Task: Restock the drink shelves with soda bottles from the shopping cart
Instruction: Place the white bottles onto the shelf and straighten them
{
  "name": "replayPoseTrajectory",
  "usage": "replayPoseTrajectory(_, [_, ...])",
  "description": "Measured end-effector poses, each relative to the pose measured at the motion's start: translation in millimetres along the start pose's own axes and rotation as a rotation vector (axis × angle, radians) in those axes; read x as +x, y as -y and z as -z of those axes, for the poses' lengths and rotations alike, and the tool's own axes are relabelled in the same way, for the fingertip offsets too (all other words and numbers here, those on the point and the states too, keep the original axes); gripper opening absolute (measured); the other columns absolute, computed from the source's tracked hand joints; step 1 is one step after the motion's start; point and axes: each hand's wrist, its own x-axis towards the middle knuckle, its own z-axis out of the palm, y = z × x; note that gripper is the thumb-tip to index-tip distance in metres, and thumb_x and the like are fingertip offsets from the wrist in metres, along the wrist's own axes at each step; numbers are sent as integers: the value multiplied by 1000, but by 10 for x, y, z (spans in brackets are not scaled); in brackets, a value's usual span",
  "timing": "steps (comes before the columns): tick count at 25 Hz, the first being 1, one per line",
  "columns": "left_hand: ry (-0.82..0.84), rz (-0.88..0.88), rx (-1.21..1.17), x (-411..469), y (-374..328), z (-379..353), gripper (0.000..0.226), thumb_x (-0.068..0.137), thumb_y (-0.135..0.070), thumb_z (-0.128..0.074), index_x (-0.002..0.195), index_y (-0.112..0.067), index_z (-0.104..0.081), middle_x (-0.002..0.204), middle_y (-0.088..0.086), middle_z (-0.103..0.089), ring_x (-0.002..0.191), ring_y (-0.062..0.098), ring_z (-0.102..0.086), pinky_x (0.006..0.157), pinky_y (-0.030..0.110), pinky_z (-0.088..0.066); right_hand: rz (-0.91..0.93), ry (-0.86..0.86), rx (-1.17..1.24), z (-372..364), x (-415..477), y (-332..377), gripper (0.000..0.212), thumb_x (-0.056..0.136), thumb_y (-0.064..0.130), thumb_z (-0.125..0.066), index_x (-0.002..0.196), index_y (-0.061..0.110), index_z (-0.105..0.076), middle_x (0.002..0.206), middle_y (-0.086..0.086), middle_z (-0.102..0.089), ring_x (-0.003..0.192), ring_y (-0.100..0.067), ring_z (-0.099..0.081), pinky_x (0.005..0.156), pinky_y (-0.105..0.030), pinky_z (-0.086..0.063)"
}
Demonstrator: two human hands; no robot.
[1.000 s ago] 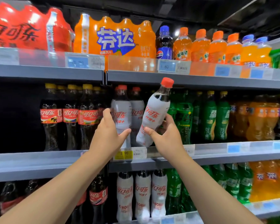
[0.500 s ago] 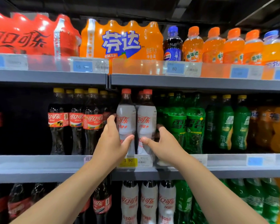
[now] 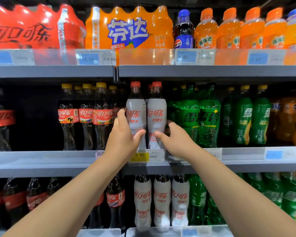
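Two white-labelled cola bottles with red caps stand upright side by side at the front of the middle shelf (image 3: pixel 41 157). My left hand (image 3: pixel 125 137) wraps the lower part of the left white bottle (image 3: pixel 135 108), thumb in front, fingers on its left side. My right hand (image 3: pixel 174 139) wraps the lower part of the right white bottle (image 3: pixel 156 110), thumb in front, fingers behind its right side. Both bottles rest on the shelf above a yellow price tag (image 3: pixel 139 156). The shopping cart is out of view.
Yellow-capped black cola bottles (image 3: pixel 85 115) stand left of the white pair, green soda bottles (image 3: pixel 200 115) right of it. The top shelf holds red and orange multipacks (image 3: pixel 130 29) and orange bottles. The lower shelf carries more white cola bottles (image 3: pixel 161 200), black cola and green soda.
My right hand carried the tilted white bottle down and into the shelf, standing it upright beside the left one. My left hand stayed on the left bottle. The view moved closer.
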Motion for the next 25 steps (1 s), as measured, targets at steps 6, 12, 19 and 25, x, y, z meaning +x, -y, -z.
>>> replayPoseTrajectory(6, [-12, 49, 34, -46, -8, -43, 93, 91, -38, -73, 158, -12, -15, 157, 11, -39, 139, 27, -44, 97, 24, -31, 8, -76, -11, -17, -159, 2, 70, 96, 43, -66, 152, 15, -36, 151, -5, -51, 138, -25, -49, 102, -31, -43])
replayPoseTrajectory(12, [-71, -54, 56, -378, -109, 203, 71, 96, -37, -65, 154, -13, -31, 150, 4, -44, 136, 18, -44, 109, 28, -36, 267, -275, 217, 37, -593, 50, 54, 96, 26, -67, 146, 24, -46, 138, 16, -52, 129, 5, -47, 111, -34, -46])
replayPoseTrajectory(19, [157, -160, 156, -1209, 332, 860, 53, 97, -47, -53, 142, -21, -48, 139, -10, -53, 132, 7, -50, 109, 30, -42, 373, 7, 399, -205, -1144, 19, 40, 94, 42, -64, 133, 35, -59, 135, 28, -58, 131, 6, -51, 105, -18, -47])
replayPoseTrajectory(25, [233, -36, 330, -1892, 718, 1687, 50, 100, -47, -51, 142, -22, -49, 143, -10, -52, 135, 7, -48, 111, 28, -40, 394, 189, 436, -858, -1487, 207, 43, 90, 34, -66, 133, 34, -61, 136, 25, -57, 129, 3, -52, 105, -14, -43])
